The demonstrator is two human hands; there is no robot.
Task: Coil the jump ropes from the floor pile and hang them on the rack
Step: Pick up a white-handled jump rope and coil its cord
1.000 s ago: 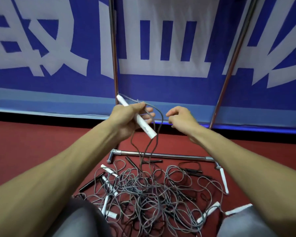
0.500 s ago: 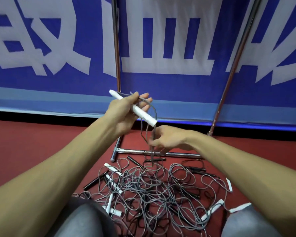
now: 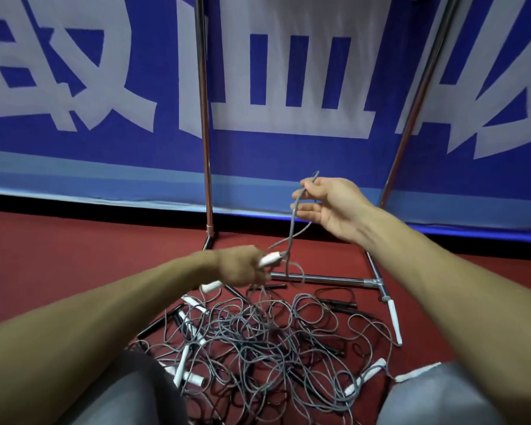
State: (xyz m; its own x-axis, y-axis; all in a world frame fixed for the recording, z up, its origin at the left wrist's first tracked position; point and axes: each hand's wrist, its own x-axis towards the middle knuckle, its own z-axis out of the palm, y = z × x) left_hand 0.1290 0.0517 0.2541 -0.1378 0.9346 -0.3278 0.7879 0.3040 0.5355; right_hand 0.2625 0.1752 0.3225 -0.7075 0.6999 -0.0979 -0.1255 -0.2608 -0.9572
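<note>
Hands, two of them, are both on one jump rope. Your left hand [image 3: 239,266] has its fingers curled round a white handle [image 3: 269,259], both ends of which stick out of the fist. Your right hand [image 3: 331,207], higher and nearer the wall, pinches the grey cord [image 3: 292,231] between thumb and forefinger, the other fingers loosely spread. The cord drops from that pinch to the handle's upper end.

Below your hands, the pile [image 3: 258,348] lies on the red floor [image 3: 74,256], a tangle of grey and black cords. You can count at least five white handles in it and a few black ones; the knot hides the exact number of ropes.

Just behind the pile stands the rack: one low crossbar [image 3: 319,279], a left upright [image 3: 203,118] and a right upright [image 3: 417,96]. Its top is out of view. A blue banner [image 3: 135,154] with white characters covers the wall behind.

Your two forearms cross over the pile's sides, and your left knee [image 3: 129,394] and right knee [image 3: 436,397] cover its near edge.
</note>
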